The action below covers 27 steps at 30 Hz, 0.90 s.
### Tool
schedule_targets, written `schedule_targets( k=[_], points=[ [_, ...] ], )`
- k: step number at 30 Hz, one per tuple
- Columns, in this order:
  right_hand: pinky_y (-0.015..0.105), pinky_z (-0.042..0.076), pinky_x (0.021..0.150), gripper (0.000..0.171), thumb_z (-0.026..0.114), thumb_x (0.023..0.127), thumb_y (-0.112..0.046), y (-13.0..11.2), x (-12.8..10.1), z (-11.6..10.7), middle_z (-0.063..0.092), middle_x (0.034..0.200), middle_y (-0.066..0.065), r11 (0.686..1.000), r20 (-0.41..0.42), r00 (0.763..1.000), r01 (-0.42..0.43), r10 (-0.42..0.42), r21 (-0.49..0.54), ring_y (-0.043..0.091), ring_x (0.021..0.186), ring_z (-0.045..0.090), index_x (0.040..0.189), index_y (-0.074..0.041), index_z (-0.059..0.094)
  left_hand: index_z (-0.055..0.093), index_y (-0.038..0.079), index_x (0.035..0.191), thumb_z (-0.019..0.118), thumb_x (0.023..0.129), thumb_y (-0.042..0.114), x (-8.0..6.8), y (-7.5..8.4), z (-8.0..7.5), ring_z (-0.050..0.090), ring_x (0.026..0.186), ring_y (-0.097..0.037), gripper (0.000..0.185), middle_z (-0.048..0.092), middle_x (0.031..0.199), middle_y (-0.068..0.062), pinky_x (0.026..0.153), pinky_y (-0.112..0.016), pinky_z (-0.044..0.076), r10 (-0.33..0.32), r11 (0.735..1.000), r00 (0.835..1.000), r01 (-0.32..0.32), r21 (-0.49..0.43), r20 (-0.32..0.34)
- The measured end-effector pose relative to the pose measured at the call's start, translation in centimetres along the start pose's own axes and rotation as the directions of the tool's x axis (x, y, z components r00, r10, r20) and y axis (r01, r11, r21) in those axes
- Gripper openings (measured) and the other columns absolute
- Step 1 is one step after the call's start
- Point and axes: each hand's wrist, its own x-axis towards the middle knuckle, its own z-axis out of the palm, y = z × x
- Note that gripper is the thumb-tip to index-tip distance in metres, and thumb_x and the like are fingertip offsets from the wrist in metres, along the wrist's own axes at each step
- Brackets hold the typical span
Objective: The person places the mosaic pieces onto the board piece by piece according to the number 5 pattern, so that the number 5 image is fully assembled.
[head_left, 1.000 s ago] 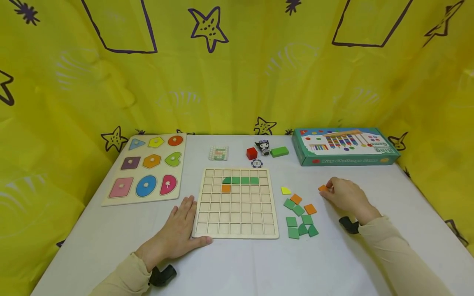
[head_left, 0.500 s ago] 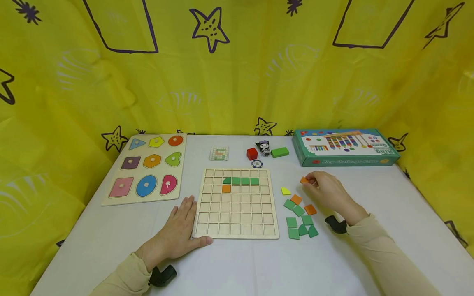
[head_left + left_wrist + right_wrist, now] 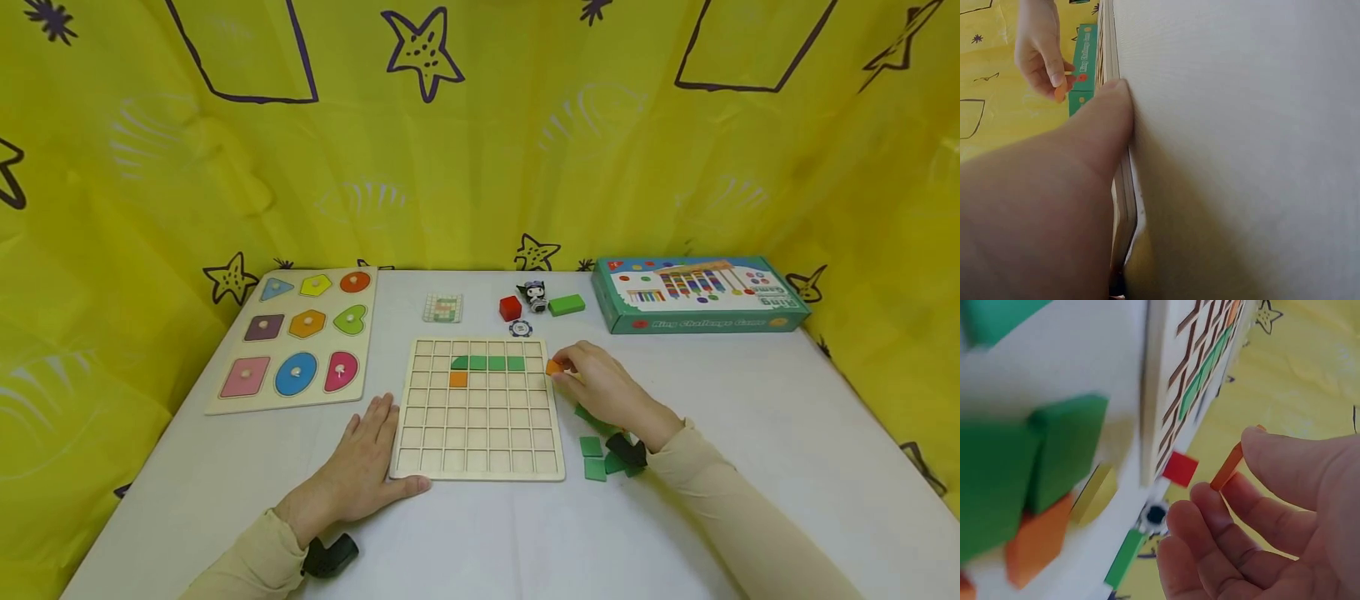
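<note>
- Moved since a second ago: my right hand (image 3: 603,390) has carried the orange tile (image 3: 553,367) leftward from the open bench (image 3: 750,433) on the right to the right edge of the grid board (image 3: 480,467).
- Orange tile: pinched in my right grip between thumb and fingertips (image 3: 1272,462), held edge-up, just off the board's upper right rim.
- Relation that matters: the board's empty cells lie to the left of the tile; the orange tile already seated (image 3: 458,380) sits under the left end of the green row (image 3: 487,363), well left of my grip. My right hand is the nearer one.
- Left hand (image 3: 360,467): spread flat on the bench, thumb against the board's near left corner.
- Loose green tiles (image 3: 596,458): beside my right wrist.
- Farther off: shape puzzle (image 3: 300,342), green box (image 3: 693,293), red cube (image 3: 510,308).
</note>
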Motion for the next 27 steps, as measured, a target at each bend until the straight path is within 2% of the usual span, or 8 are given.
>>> schedule_targets(
  k=[7,12,19,23,27],
  points=[
    [0.039,0.05,0.081,0.028,0.069,0.093,-0.018,-2.4,1.5,1.0,0.061,0.099,0.007,1.0,0.044,0.999,0.018,-0.018,-0.004,0.022,0.091,0.058,0.113,0.002,0.066,0.023,-0.013,0.148,0.049,0.083,0.077,-0.1,0.1,-0.1,0.011,0.144,-0.043,0.114,0.016,0.156,-0.028,0.11,-0.063,0.014,0.006,1.0,1.0,-0.006,-0.002,-0.007],
    [0.036,0.05,0.082,0.023,0.073,0.09,-0.019,-4.4,3.0,2.1,0.065,0.095,0.003,0.999,0.087,0.996,0.03,-0.033,0.032,0.019,0.088,0.059,0.105,-0.002,0.068,0.023,-0.013,0.148,0.05,0.083,0.076,-0.1,0.2,-0.2,0.011,0.144,-0.043,0.114,0.016,0.156,-0.028,0.11,-0.063,0.014,0.006,1.0,1.0,-0.006,-0.009,-0.006],
    [0.028,0.049,0.073,0.01,0.075,0.088,-0.018,-7.8,5.0,4.2,0.064,0.084,-0.003,0.987,0.158,0.975,0.162,-0.158,-0.011,0.013,0.077,0.057,0.089,-0.009,0.071,0.023,-0.013,0.148,0.048,0.083,0.078,-0.1,0.1,-0.2,0.011,0.144,-0.042,0.114,0.016,0.156,-0.028,0.11,-0.064,0.014,-0.002,1.0,1.0,0.002,-0.008,-0.003],
    [0.027,0.047,0.066,0.012,0.076,0.087,-0.015,-8.9,5.7,5.2,0.059,0.075,-0.004,0.972,0.155,0.964,0.226,-0.214,-0.064,0.013,0.069,0.054,0.08,-0.011,0.067,0.022,-0.013,0.148,0.048,0.083,0.078,-0.1,0.1,-0.2,0.01,0.144,-0.042,0.114,0.015,0.157,-0.027,0.11,-0.063,0.014,0.002,1.0,1.0,-0.002,-0.012,0.0],
    [0.027,0.047,0.065,0.015,0.075,0.085,-0.01,-9.3,6.0,6.2,0.055,0.07,-0.004,0.956,0.141,0.959,0.263,-0.245,-0.127,0.014,0.068,0.052,0.075,-0.011,0.063,0.022,-0.013,0.148,0.048,0.083,0.077,-0.1,0.2,-0.2,0.01,0.145,-0.041,0.114,0.015,0.157,-0.027,0.11,-0.062,0.013,0.004,1.0,1.0,-0.004,-0.012,0.003]
  ],
)
